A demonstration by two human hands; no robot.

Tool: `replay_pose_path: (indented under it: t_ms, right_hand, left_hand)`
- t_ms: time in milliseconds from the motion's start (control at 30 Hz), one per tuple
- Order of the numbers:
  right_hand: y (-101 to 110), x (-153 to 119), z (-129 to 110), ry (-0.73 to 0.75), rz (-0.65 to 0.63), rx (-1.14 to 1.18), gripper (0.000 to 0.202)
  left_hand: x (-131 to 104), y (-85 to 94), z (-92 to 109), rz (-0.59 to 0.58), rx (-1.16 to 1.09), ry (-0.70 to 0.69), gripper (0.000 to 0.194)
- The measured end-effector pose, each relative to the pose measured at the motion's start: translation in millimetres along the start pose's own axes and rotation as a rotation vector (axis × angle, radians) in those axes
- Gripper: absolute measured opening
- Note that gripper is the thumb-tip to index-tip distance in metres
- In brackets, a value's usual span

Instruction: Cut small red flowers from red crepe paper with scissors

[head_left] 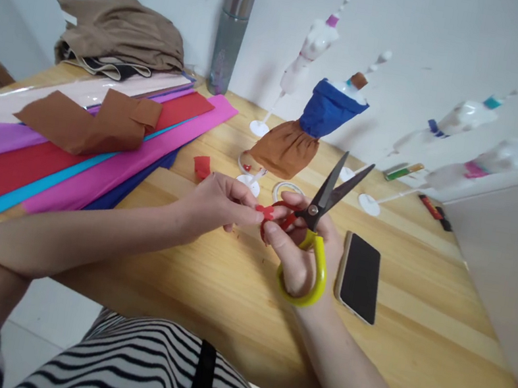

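My left hand pinches a small piece of red crepe paper between thumb and fingertips. My right hand is closed around a pair of scissors, its thumb through the yellow loop, the other loop being red. The dark blades point up and away, spread apart and not touching the paper. The right thumb and fingertips also meet close by the red piece; whether they grip it too, I cannot tell. Just beyond both hands stands a mini mannequin dressed in a blue top and a brown gathered skirt.
Coloured crepe sheets cover the left side, a brown piece over them. A red scrap lies nearby. A phone rests at right. Behind are a tape roll, more mannequins, a thermos and folded brown cloth.
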State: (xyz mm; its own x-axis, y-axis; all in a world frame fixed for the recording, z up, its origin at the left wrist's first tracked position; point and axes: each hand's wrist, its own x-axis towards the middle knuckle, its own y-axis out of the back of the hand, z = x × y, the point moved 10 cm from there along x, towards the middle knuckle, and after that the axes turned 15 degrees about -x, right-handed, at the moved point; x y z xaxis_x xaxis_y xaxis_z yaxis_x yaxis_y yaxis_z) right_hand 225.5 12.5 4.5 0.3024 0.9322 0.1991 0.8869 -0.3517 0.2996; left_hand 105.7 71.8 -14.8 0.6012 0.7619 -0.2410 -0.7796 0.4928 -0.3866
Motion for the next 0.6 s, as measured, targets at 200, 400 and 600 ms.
replay_pose_path:
  t_ms: [200,400,600]
  right_hand:
    - [-1.7,-1.4,0.8,-0.022,-0.016,-0.033,0.034]
    - [-2.0,-1.5,1.4,-0.022,-0.022,-0.025,0.034]
    - [2.8,0.0,-1.0,-0.055,-0.01,-0.03,0.034]
  left_hand:
    - [-0.3,-0.8,2.5,0.017,0.053,-0.037,0.016]
    - [2.1,-1.8,-2.4,-0.013,0.07,-0.036,0.013]
    - [1.2,-9.2,-5.2,-0.186,0.179,0.096,0.022]
